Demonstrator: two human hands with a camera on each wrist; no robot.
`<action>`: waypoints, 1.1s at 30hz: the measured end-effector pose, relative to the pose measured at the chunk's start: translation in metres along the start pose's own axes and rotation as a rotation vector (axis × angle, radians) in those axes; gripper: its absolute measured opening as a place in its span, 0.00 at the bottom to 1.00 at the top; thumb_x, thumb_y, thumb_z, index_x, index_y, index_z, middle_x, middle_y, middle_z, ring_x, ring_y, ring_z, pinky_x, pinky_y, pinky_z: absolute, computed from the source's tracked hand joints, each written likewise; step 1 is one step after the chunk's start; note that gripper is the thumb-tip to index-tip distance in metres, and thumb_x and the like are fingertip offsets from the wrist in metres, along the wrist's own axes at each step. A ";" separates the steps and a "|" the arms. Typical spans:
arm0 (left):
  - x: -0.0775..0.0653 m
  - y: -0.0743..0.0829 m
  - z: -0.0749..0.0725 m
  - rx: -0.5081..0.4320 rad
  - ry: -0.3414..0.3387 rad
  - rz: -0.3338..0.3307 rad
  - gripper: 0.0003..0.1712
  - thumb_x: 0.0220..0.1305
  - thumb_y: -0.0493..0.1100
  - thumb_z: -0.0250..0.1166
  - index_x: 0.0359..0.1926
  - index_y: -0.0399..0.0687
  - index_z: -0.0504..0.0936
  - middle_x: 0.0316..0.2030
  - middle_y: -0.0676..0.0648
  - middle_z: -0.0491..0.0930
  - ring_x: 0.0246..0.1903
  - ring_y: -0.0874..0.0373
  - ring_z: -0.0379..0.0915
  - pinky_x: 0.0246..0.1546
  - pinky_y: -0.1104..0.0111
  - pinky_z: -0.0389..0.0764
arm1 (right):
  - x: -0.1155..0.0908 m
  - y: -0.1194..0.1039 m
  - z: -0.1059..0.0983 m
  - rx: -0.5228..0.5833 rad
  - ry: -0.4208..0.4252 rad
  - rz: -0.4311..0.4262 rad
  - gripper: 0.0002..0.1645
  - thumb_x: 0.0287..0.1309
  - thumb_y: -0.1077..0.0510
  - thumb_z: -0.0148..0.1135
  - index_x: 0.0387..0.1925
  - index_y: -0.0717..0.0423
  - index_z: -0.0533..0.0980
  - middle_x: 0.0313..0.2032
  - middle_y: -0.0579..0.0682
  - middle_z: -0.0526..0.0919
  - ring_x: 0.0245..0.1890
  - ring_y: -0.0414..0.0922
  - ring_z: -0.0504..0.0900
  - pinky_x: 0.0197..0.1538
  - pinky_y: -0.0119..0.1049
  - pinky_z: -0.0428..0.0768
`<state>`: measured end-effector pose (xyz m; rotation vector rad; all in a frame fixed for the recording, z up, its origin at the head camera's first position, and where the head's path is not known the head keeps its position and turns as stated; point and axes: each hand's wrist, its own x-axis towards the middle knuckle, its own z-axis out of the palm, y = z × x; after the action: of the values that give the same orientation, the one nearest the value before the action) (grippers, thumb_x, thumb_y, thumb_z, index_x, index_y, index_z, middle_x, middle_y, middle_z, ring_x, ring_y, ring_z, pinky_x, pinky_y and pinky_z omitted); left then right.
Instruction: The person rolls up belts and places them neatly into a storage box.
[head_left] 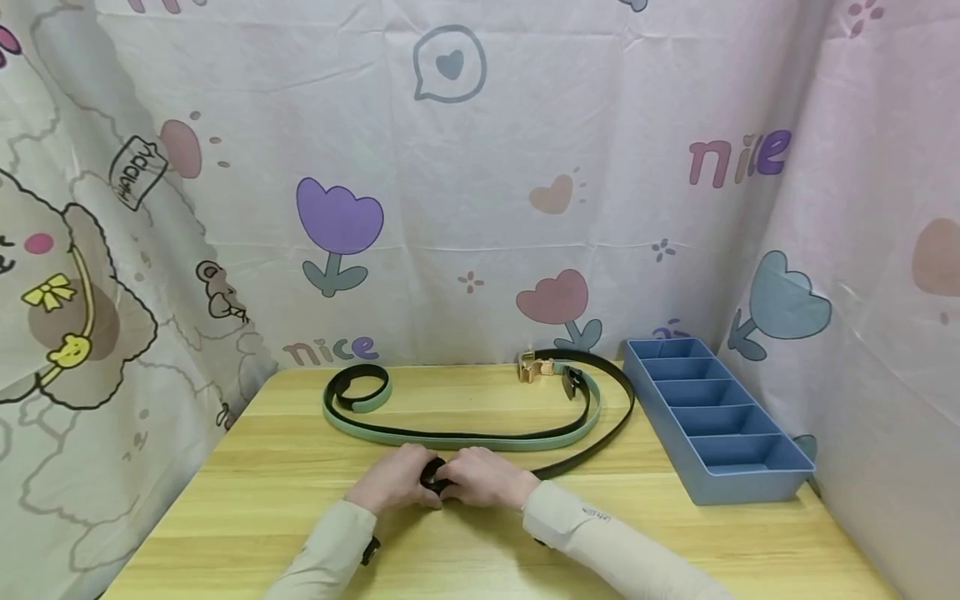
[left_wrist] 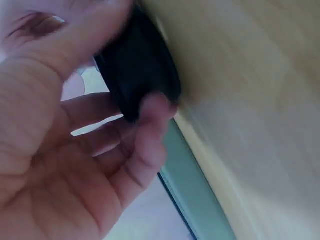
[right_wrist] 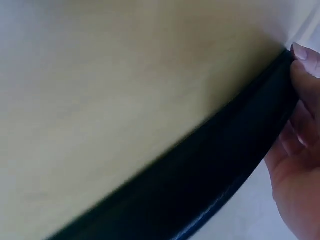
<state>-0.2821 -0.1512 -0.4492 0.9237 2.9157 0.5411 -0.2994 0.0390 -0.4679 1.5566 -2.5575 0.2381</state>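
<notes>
Belt (right_wrist: 200, 175), black: curled end pinched by left hand (head_left: 397, 477) and right hand (head_left: 486, 477), presumably keeping curl tight. Green belt (head_left: 480, 444): behind, on edge, curves likely propping it.

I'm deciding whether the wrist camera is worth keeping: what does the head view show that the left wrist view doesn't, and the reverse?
Only the head view: the divided blue tray, the gold buckle at the back, the green belt's coiled end and both sleeves.

Only the left wrist view: the palm side of the left hand, with a fingertip at the edge of the black belt.

Both: the left hand holding the black belt, part of the green belt, and the wooden table.
</notes>
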 end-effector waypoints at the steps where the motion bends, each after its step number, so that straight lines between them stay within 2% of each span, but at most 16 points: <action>1: 0.000 0.000 0.000 0.002 -0.006 0.002 0.19 0.42 0.50 0.81 0.35 0.53 0.82 0.31 0.56 0.80 0.30 0.65 0.71 0.33 0.67 0.74 | -0.001 0.001 -0.001 0.014 -0.015 0.002 0.03 0.63 0.50 0.64 0.33 0.42 0.81 0.26 0.33 0.79 0.22 0.27 0.67 0.27 0.19 0.65; 5: 0.000 -0.001 -0.001 0.013 -0.037 0.017 0.22 0.44 0.47 0.80 0.41 0.53 0.83 0.36 0.56 0.82 0.36 0.62 0.75 0.41 0.63 0.77 | -0.001 0.006 -0.007 0.041 -0.077 0.027 0.09 0.61 0.48 0.66 0.42 0.42 0.82 0.32 0.34 0.83 0.25 0.26 0.70 0.31 0.19 0.68; 8: 0.000 -0.001 -0.001 0.009 -0.061 0.019 0.23 0.44 0.45 0.80 0.44 0.53 0.82 0.39 0.55 0.82 0.40 0.60 0.77 0.44 0.61 0.78 | 0.000 0.007 -0.009 0.035 -0.084 0.017 0.08 0.59 0.48 0.68 0.40 0.43 0.83 0.30 0.33 0.82 0.24 0.27 0.70 0.31 0.19 0.68; 13: 0.001 0.006 -0.003 -0.022 -0.057 -0.026 0.21 0.43 0.50 0.81 0.36 0.50 0.81 0.32 0.54 0.80 0.32 0.62 0.74 0.35 0.65 0.76 | 0.004 0.006 -0.007 0.010 -0.053 -0.038 0.05 0.59 0.49 0.68 0.31 0.43 0.83 0.22 0.32 0.77 0.19 0.27 0.65 0.25 0.18 0.64; 15: 0.002 0.007 -0.003 -0.028 -0.043 -0.055 0.21 0.40 0.53 0.81 0.31 0.50 0.81 0.28 0.54 0.79 0.27 0.63 0.71 0.30 0.67 0.73 | 0.004 0.007 -0.006 0.015 -0.057 -0.040 0.05 0.60 0.48 0.66 0.32 0.42 0.83 0.22 0.32 0.77 0.18 0.27 0.64 0.25 0.18 0.63; 18: 0.004 0.007 -0.004 -0.014 -0.035 -0.074 0.20 0.38 0.52 0.82 0.30 0.50 0.82 0.27 0.55 0.80 0.25 0.64 0.70 0.29 0.68 0.73 | 0.001 0.010 -0.006 0.049 -0.088 -0.032 0.08 0.61 0.50 0.65 0.41 0.42 0.84 0.31 0.33 0.84 0.24 0.24 0.70 0.30 0.16 0.68; 22: 0.006 0.004 -0.006 -0.003 -0.093 -0.017 0.23 0.39 0.47 0.82 0.39 0.52 0.85 0.35 0.53 0.83 0.34 0.62 0.75 0.39 0.64 0.78 | -0.005 0.016 -0.009 0.087 -0.134 -0.007 0.18 0.59 0.54 0.68 0.52 0.43 0.82 0.45 0.36 0.86 0.38 0.25 0.79 0.43 0.18 0.74; 24: 0.007 0.002 -0.008 -0.015 -0.130 0.014 0.28 0.38 0.43 0.82 0.46 0.54 0.85 0.41 0.53 0.84 0.40 0.60 0.76 0.46 0.61 0.78 | -0.008 0.016 -0.010 0.086 -0.130 -0.009 0.20 0.57 0.55 0.69 0.52 0.44 0.82 0.46 0.36 0.86 0.42 0.26 0.80 0.47 0.19 0.75; 26: 0.008 0.001 -0.008 -0.028 -0.158 0.036 0.32 0.36 0.39 0.81 0.49 0.56 0.84 0.44 0.53 0.83 0.43 0.59 0.75 0.49 0.59 0.77 | -0.010 0.015 -0.009 0.069 -0.107 -0.019 0.18 0.57 0.55 0.69 0.50 0.44 0.83 0.45 0.36 0.86 0.41 0.27 0.81 0.46 0.18 0.75; 28: 0.009 0.001 -0.008 -0.036 -0.167 0.043 0.31 0.38 0.41 0.80 0.49 0.57 0.84 0.43 0.54 0.82 0.42 0.61 0.74 0.48 0.61 0.77 | -0.010 0.012 -0.008 0.053 -0.072 -0.030 0.15 0.56 0.55 0.70 0.47 0.44 0.84 0.42 0.36 0.87 0.39 0.27 0.81 0.43 0.18 0.75; 30: 0.010 0.003 -0.007 -0.044 -0.151 0.037 0.26 0.40 0.47 0.81 0.44 0.56 0.84 0.39 0.56 0.81 0.39 0.62 0.73 0.44 0.64 0.76 | -0.010 0.009 -0.007 0.032 -0.046 -0.032 0.14 0.56 0.55 0.70 0.45 0.43 0.85 0.40 0.36 0.87 0.36 0.26 0.81 0.40 0.17 0.75; 33: 0.011 0.006 -0.005 -0.039 -0.112 -0.019 0.25 0.40 0.57 0.81 0.39 0.55 0.84 0.34 0.57 0.81 0.34 0.63 0.72 0.38 0.66 0.76 | -0.010 0.007 -0.005 0.030 -0.037 -0.011 0.13 0.56 0.55 0.70 0.44 0.42 0.85 0.39 0.35 0.87 0.34 0.26 0.80 0.39 0.17 0.75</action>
<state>-0.2881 -0.1422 -0.4417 0.8902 2.8011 0.5251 -0.3012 0.0518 -0.4651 1.5999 -2.5842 0.2494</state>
